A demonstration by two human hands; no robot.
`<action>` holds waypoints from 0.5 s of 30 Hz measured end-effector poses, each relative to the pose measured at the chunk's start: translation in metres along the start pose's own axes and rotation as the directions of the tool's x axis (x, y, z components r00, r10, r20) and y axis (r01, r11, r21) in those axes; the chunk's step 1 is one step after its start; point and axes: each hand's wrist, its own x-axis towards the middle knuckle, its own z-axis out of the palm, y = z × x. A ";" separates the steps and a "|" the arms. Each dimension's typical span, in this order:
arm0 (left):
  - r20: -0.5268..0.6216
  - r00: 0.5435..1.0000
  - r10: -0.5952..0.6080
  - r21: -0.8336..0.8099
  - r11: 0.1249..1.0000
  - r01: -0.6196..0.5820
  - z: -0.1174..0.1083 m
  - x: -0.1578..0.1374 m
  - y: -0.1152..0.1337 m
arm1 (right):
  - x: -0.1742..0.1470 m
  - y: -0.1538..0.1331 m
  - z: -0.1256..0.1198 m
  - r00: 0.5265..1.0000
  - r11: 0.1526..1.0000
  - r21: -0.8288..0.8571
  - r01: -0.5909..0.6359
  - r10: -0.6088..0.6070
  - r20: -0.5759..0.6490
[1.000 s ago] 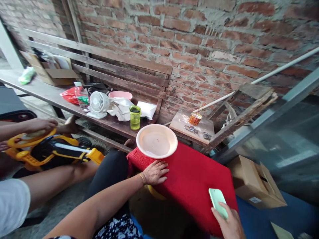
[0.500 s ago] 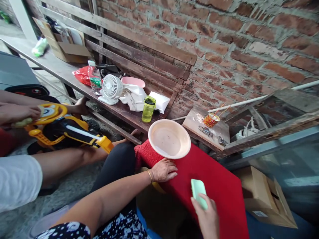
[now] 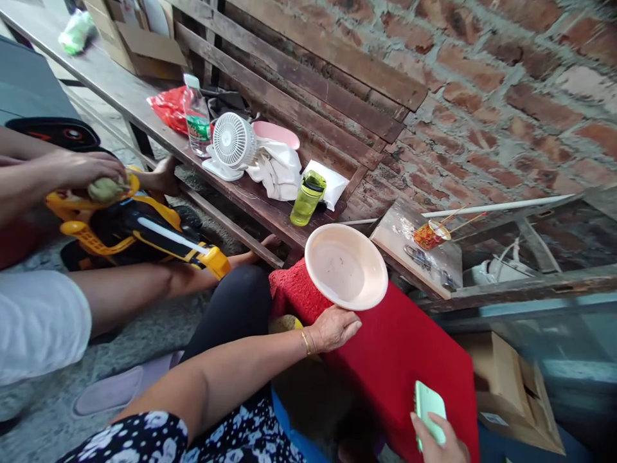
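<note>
My left hand (image 3: 336,326), with a gold bracelet at the wrist, rests at the near edge of the red-covered table. Its fingers are curled, and whether anything is inside them is hidden. Right above the knuckles is the near rim of a cream plastic basin (image 3: 343,263), apparently touching the hand. Some small dark specks show on the basin's floor. At the lower right, my right hand (image 3: 441,440) grips a pale green oblong object (image 3: 430,408) with rounded corners, whose kind I cannot make out. It is held over the red tablecloth (image 3: 409,360).
A wooden bench (image 3: 255,204) carries a green bottle (image 3: 308,198), a white fan (image 3: 234,141) and a water bottle (image 3: 196,122). Another person's hand (image 3: 91,170) is at a yellow-and-black ride-on toy (image 3: 166,235). A patterned cup (image 3: 430,235) stands on a board; a cardboard box (image 3: 511,379) sits at right.
The view has shifted, so the bench items appear further right and higher. My left fingers, spread before, are now curled. My right hand with the green object has moved right and nearer me.
</note>
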 end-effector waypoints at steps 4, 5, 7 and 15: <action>0.042 0.985 0.167 0.000 0.986 -0.167 -0.005 -0.005 0.008 | -0.046 -0.073 0.029 0.961 0.958 0.079 0.275 -0.276 0.002; 0.046 0.978 0.205 0.014 0.978 -0.206 -0.006 -0.007 0.010 | -0.058 -0.095 0.039 0.936 0.933 0.092 0.349 -0.351 0.006; 0.051 0.962 0.267 0.050 0.962 -0.270 -0.007 -0.011 0.011 | -0.072 -0.127 0.053 0.890 0.887 0.090 0.454 -0.456 0.009; 0.062 0.912 0.407 0.144 0.900 -0.411 -0.003 -0.012 0.011 | -0.025 0.006 0.008 0.999 0.990 0.138 0.013 -0.006 -0.050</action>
